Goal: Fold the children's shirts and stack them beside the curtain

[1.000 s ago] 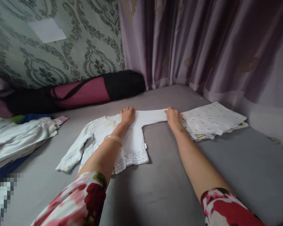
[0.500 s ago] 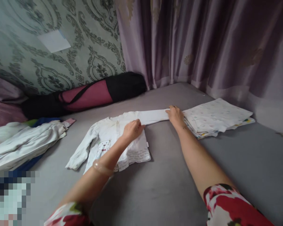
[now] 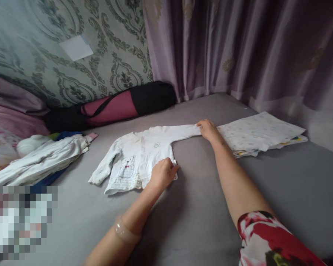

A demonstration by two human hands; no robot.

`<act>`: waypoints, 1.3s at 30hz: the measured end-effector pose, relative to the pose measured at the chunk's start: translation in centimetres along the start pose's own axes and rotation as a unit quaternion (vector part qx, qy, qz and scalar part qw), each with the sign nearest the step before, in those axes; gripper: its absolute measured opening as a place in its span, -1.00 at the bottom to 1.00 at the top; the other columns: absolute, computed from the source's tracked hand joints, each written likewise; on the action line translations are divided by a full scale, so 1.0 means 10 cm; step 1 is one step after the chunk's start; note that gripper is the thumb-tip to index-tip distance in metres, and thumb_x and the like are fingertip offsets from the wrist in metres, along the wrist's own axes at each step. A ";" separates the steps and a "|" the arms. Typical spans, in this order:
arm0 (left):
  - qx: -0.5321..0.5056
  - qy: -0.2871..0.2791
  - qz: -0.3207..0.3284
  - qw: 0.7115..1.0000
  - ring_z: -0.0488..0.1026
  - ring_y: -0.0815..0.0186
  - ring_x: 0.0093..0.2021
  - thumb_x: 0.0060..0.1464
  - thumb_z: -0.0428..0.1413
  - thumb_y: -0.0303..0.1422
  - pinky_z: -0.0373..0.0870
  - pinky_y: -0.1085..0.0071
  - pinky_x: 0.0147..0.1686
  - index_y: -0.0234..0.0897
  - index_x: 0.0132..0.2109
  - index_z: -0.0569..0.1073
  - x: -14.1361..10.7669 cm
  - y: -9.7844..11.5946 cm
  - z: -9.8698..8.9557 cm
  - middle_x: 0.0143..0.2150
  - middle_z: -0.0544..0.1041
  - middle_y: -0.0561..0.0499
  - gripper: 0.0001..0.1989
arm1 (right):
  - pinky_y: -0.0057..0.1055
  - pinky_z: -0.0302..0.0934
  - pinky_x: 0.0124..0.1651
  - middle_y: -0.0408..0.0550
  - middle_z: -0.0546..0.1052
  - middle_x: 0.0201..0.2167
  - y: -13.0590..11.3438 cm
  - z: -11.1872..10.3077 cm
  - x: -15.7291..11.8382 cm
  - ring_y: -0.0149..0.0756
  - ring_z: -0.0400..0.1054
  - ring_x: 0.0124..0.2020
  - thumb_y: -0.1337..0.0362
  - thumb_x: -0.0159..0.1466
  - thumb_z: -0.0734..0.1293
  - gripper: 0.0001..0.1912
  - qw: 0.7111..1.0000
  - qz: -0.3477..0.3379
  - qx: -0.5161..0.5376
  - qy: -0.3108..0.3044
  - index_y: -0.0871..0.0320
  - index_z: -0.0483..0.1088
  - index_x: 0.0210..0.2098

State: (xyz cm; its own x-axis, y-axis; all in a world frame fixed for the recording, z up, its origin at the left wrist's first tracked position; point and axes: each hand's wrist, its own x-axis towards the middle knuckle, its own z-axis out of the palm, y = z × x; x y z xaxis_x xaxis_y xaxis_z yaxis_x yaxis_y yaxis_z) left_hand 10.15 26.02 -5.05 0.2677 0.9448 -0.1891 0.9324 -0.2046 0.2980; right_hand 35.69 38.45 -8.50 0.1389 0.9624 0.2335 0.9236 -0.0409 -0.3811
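Observation:
A small white long-sleeved baby shirt (image 3: 133, 155) lies spread on the grey sheet, with a bear print low on its left side. Its right sleeve is stretched straight out, and the left sleeve slants down toward me. My right hand (image 3: 208, 130) pinches the cuff of the stretched sleeve. At the shirt's lower right corner is my left hand (image 3: 164, 172), its fingers curled on the hem by the small side tag. The hand itself hides part of that hem, including the fingertips' hold.
Right of my right hand lies a stack of folded printed cloths (image 3: 262, 133). A heap of white clothes (image 3: 52, 157) is at the left. Behind the shirt, a black and maroon long bag (image 3: 113, 107) rests along the wall; purple curtains (image 3: 216, 48) hang at the back.
My left hand has moved from the shirt's upper right, near the sleeve, down to the lower hem. My right hand stays at the cuff. The view has shifted slightly.

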 end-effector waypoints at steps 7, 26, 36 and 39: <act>-0.061 0.000 -0.028 0.998 0.47 0.27 -0.31 0.17 0.11 -0.23 0.13 0.43 -0.41 -0.24 -0.31 0.49 -0.01 0.05 0.00 -0.37 0.57 -0.01 -0.81 | -0.33 0.16 0.10 0.13 0.50 -0.08 0.02 0.03 0.00 -0.14 0.35 0.00 0.59 0.21 0.13 -0.57 0.999 -0.025 0.002 0.038 0.26 0.49 -0.05; -0.114 -0.066 0.029 0.991 0.44 0.28 -0.43 0.11 0.05 -0.15 0.20 0.44 -0.46 -0.27 -0.39 0.53 0.07 0.01 -0.05 -0.50 0.51 0.00 -0.69 | -0.13 0.12 0.08 0.20 0.41 0.07 -0.06 -0.05 -0.12 0.02 0.22 0.09 0.47 0.32 0.06 -0.52 0.995 0.044 -0.092 -0.020 0.16 0.43 0.10; -0.013 0.100 0.100 0.990 0.50 0.24 -0.19 0.12 -0.04 -0.46 0.36 0.41 -0.13 -0.34 -0.16 0.55 1.26 -0.60 -0.60 -0.18 0.59 -0.09 -0.72 | -0.14 0.12 0.07 0.21 0.41 0.06 -0.06 -0.05 -0.09 0.03 0.26 0.07 0.47 0.30 0.09 -0.50 0.995 0.052 -0.081 -0.031 0.13 0.42 0.14; 0.022 0.116 0.137 0.983 0.47 0.22 -0.02 0.12 -0.05 -0.51 0.30 0.36 0.05 -0.33 -0.08 0.52 1.54 -0.68 -0.51 -0.03 0.56 -0.12 -0.69 | -0.13 0.11 0.07 0.21 0.41 0.07 -0.10 -0.11 -0.12 0.02 0.26 0.07 0.47 0.31 0.09 -0.51 0.994 0.057 -0.092 -0.032 0.14 0.44 0.12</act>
State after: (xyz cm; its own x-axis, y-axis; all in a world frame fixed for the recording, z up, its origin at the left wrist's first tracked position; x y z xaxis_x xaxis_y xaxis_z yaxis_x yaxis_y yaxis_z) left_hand 6.69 43.22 -5.21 0.4530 0.8842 0.1138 0.8438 -0.4664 0.2655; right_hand 34.96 37.00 -7.40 0.2297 0.9633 0.1387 0.9533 -0.1940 -0.2314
